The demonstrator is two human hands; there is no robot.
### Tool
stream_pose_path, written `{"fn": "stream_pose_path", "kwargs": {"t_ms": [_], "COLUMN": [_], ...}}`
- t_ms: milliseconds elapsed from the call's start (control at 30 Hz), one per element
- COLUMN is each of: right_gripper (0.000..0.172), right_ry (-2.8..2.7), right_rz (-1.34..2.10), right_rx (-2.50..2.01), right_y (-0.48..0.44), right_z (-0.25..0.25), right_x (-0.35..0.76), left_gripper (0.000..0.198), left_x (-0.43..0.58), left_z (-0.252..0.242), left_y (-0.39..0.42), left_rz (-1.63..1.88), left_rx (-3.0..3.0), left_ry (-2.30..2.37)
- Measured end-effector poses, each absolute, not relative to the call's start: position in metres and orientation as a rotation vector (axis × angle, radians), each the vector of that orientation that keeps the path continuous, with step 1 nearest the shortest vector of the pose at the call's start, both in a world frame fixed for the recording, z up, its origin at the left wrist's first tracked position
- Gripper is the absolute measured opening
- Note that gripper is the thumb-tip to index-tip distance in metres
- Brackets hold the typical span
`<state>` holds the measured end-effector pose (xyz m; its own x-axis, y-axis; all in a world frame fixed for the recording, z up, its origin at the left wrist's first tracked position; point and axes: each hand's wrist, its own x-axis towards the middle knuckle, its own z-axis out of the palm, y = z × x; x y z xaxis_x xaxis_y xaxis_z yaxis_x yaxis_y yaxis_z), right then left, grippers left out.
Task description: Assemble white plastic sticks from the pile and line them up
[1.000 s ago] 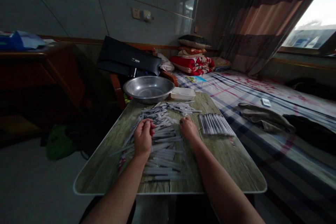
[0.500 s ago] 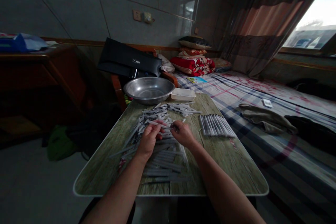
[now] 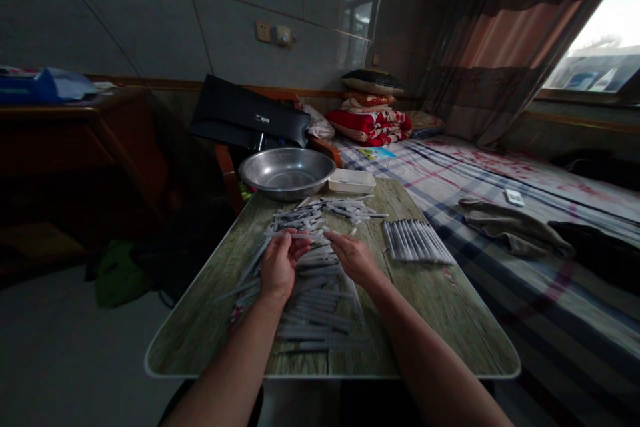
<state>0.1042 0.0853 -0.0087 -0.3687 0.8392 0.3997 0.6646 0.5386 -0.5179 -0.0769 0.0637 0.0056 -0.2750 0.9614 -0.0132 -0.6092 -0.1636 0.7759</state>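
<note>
As the left hand point(image 3: 279, 267) and right hand point(image 3: 356, 257) pinch one thin white plastic stick point(image 3: 310, 236) between them, a loose pile of white sticks point(image 3: 315, 317) lies under them.

Your left hand point(image 3: 277, 267) and right hand point(image 3: 356, 259) are bare, and so are both forearms point(image 3: 425, 367), uncovered from the wrists back to the bottom edge of the view. Below the near table edge, something dark you are wearing point(image 3: 367, 407) shows over your lap (too dim to tell the garment).
</note>
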Motion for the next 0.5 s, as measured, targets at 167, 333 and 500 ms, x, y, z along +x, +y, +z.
{"fn": "stream_pose_path", "kwargs": {"t_ms": [167, 333, 500], "right_gripper": [0.034, 0.033, 0.031], "right_ry": [-2.159, -2.145, -2.173], "right_rz": [0.315, 0.312, 0.261], "right_rx": [-1.281, -1.290, -1.332], "right_y": [0.082, 0.083, 0.078], "right_z": [-0.004, -0.002, 0.004], "right_x": [0.103, 0.105, 0.103], "left_gripper": [0.031, 0.032, 0.032], "left_x": [-0.076, -0.077, -0.077], "left_z": [0.005, 0.006, 0.008], "left_y": [0.064, 0.063, 0.061], "left_rz": [1.714, 1.708, 1.702], "left_rx": [0.619, 0.659, 0.694], "left_ry": [0.822, 0.851, 0.886]}}
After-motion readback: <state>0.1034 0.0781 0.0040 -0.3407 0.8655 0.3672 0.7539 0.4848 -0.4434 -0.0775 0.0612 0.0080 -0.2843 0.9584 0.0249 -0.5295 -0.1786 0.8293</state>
